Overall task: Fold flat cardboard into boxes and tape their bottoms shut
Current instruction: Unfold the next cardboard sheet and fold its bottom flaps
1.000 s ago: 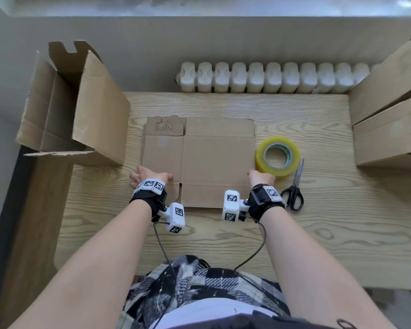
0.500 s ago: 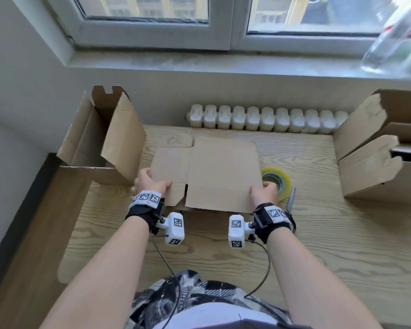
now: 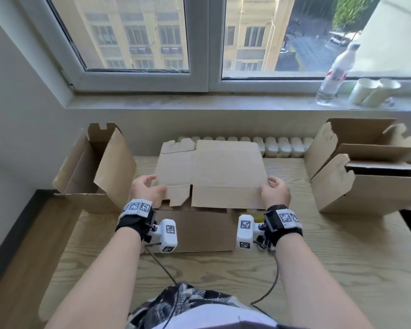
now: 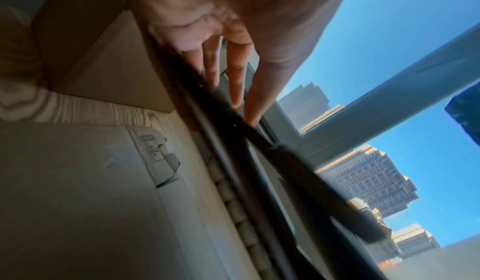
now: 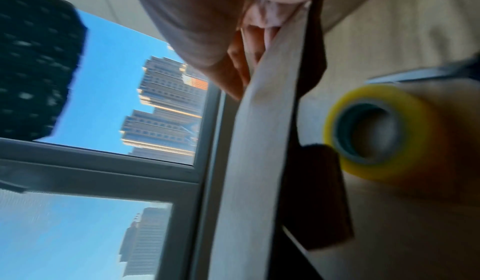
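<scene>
Item: flat cardboard, lifted off the table, tilted up toward you. Your left hand and right hand pinch its side edges. Step: picking up. Next: push edges inward to open it.

On the wooden table, a flat cardboard sheet lies at centre; open boxes stand at nine o'clock and three o'clock; a radiator sits at twelve.
</scene>
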`<state>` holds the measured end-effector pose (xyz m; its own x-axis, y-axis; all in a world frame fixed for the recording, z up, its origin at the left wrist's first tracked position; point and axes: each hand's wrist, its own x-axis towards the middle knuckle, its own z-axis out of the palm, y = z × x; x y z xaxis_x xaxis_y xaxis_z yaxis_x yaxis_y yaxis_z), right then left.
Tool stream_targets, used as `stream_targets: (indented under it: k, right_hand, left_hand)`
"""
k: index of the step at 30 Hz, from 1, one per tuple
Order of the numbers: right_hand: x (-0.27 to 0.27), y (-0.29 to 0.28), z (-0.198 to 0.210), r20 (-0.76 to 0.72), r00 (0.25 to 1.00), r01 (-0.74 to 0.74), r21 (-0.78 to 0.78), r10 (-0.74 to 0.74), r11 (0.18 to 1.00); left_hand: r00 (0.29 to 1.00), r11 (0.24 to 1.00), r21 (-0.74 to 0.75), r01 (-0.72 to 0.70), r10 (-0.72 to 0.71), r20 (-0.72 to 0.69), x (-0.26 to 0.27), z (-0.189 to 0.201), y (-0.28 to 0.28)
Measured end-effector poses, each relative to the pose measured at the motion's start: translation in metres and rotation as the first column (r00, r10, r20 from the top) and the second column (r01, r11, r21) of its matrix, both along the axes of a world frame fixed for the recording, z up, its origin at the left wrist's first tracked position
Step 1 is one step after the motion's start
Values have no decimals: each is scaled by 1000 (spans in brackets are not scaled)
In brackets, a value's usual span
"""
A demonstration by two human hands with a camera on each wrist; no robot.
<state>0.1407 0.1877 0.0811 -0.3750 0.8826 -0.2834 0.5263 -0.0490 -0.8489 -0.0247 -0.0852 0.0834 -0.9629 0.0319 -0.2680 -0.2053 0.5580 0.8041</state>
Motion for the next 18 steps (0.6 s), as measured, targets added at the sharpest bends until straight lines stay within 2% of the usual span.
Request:
stream_targets:
  k: [3, 5, 6, 10, 13, 15, 18]
  right_hand:
    - [-8, 13, 24, -185, 983, 1, 3, 0, 1000]
    - [-13, 13, 35, -349, 936, 3, -104, -39, 995]
    - [-14, 11, 37, -384, 922, -12, -137, -42, 991]
    - [-15, 5, 31, -243, 967, -88, -29, 78, 996]
    - [-12, -7, 31, -204, 964, -169, 31, 171, 985]
    - [-13, -16, 34, -182, 957, -216, 65, 225, 974]
    - [-18, -24, 31, -68, 967, -231, 184, 247, 955]
  left_hand:
    - [995, 988, 148, -51, 39, 88, -6, 7, 3]
    - [998, 984, 179, -6, -5, 63, -9, 12, 8]
    - [999, 984, 178, 23, -31, 42, -9, 15, 11]
    - [993, 977, 180, 117, -119, 2, -2, 32, 19]
    - [990, 985, 100, 140, -139, -14, 6, 43, 21]
    - [991, 991, 51, 127, -124, -47, 8, 43, 22]
    - [989, 1000, 7, 22, -21, -145, 11, 46, 21]
